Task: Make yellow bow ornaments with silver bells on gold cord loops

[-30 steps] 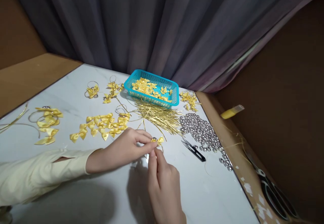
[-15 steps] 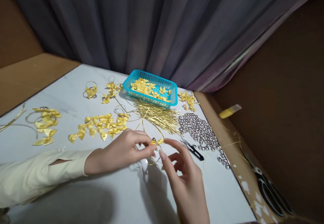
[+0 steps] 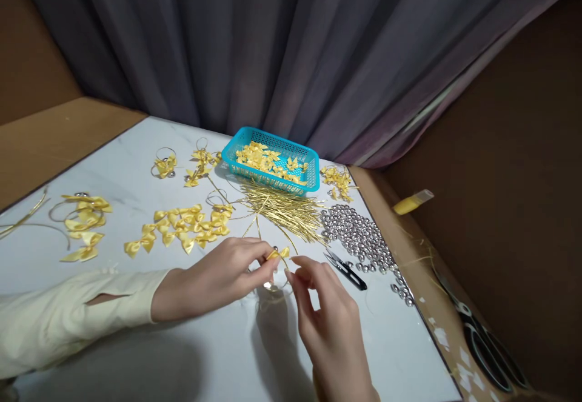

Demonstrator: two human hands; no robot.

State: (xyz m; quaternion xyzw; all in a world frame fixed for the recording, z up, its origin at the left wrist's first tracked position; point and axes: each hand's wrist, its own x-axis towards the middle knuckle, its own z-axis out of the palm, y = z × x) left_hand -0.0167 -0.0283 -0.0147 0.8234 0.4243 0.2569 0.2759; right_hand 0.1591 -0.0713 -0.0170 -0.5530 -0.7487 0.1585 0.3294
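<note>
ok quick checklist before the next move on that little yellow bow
1. Small yellow ribbon bow pinched in left hand: ok.
2. Right hand fingertips on the thin gold wire: cannot tell, too fine.
3. Silver bead on the bow: ok, visible at the left fingertips.
4. Small black thread snips beside the right hand: ok.
5. Pile of silver beads and bundle of gold wires on the white table: ok.

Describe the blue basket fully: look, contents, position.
The turquoise plastic basket is a shallow rectangular tray with perforated mesh walls and a solid rim. It sits upright at the far edge of the white table, close to the grey curtain. Loose yellow ribbon bows lie inside. A bundle of gold wire pieces lies against its near side.
</note>
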